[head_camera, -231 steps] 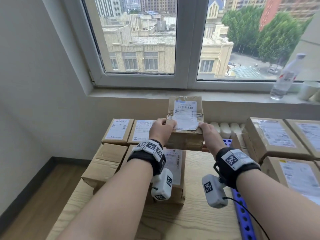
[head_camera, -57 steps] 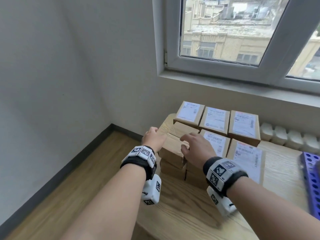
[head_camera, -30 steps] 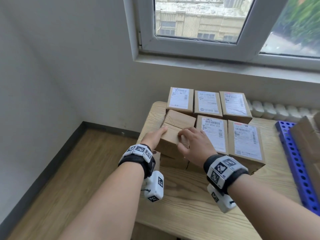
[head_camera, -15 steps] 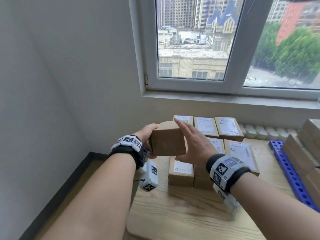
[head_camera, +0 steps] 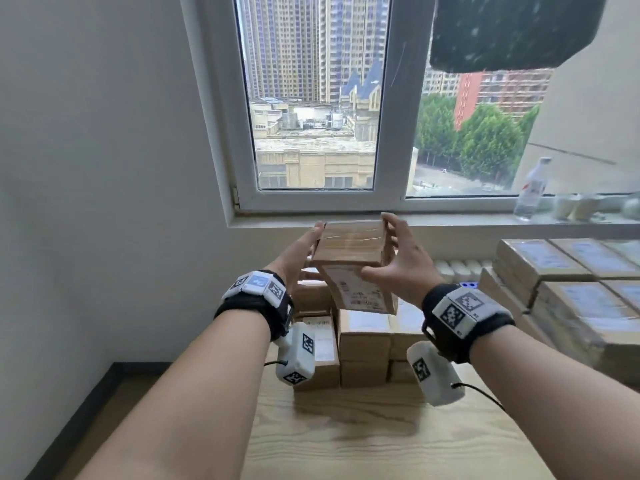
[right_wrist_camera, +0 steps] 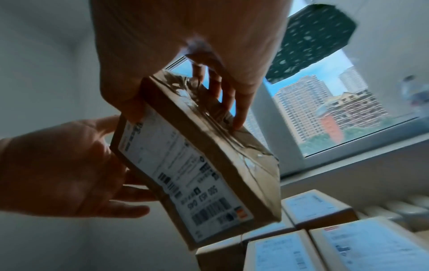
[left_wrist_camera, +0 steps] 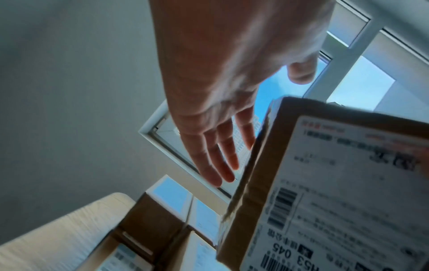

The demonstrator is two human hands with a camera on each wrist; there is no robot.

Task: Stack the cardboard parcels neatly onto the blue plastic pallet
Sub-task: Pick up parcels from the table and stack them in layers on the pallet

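The cardboard parcel (head_camera: 349, 252) is held in the air above the wooden table (head_camera: 381, 441), tilted, with its shipping label (head_camera: 358, 289) facing down and toward the person. It sits in front of the window sill (head_camera: 450, 220), at 12 o'clock from the wrists.

The left hand (head_camera: 298, 252) lies flat against the parcel's left side, at its 9 o'clock, with straight fingers (left_wrist_camera: 216, 155) extended; the left wrist view shows the palm open and no finger curled around the box. The right hand (head_camera: 398, 261) grips the parcel's right side, at its 3 o'clock: the thumb lies across the lower labelled face, and the fingers (right_wrist_camera: 234, 102) wrap over the taped upper face.

Below the held parcel, at 6 o'clock, a block of labelled parcels (head_camera: 363, 334) stands on the table in touching rows. At 3 o'clock, a second, larger stack of parcels (head_camera: 568, 278) rises at the right edge; a small part of the blue plastic pallet (head_camera: 469, 284) shows at its near left corner. A clear plastic bottle (head_camera: 531, 188) stands upright on the sill at 2 o'clock.
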